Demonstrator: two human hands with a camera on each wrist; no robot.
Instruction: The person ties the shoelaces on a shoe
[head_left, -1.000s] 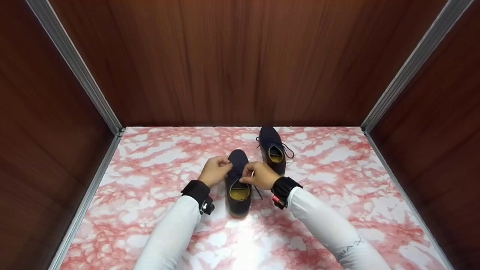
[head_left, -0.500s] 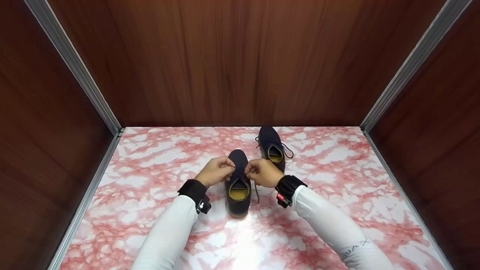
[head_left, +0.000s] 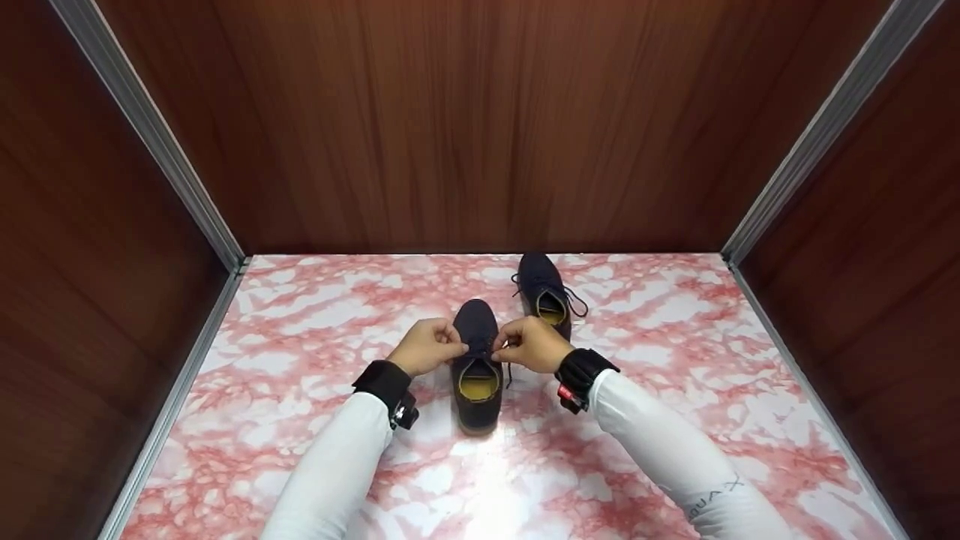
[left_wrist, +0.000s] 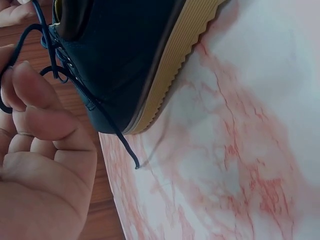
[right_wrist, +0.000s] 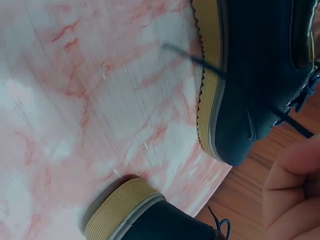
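A dark navy lace-up shoe (head_left: 475, 319) with a tan ridged sole stands upright on the marbled surface, toe pointing away from me. At the left of its lacing, my left hand (head_left: 426, 346) pinches a dark lace, which forms a loop by the fingertips in the left wrist view. One lace end (left_wrist: 116, 129) hangs down past the shoe's side there. My right hand (head_left: 532, 345) pinches lace on the opposite side. From those fingers a strand (right_wrist: 197, 61) crosses the shoe's side in the right wrist view, its tip free. Partly hidden by the fingers is the knot area.
A matching shoe (head_left: 537, 271) stands farther back to the right, its laces (head_left: 576, 301) trailing out at the sides. The red-and-white marbled surface (head_left: 315, 450) ends at a brown wood-grain panel (head_left: 465, 135), with similar panels left and right along grey metal edges.
My right hand has shifted from over the shoe's opening to the lacing's right side. My left fingertips have come slightly nearer the opening. The loose lace at the right has swung about; both shoes stay put.
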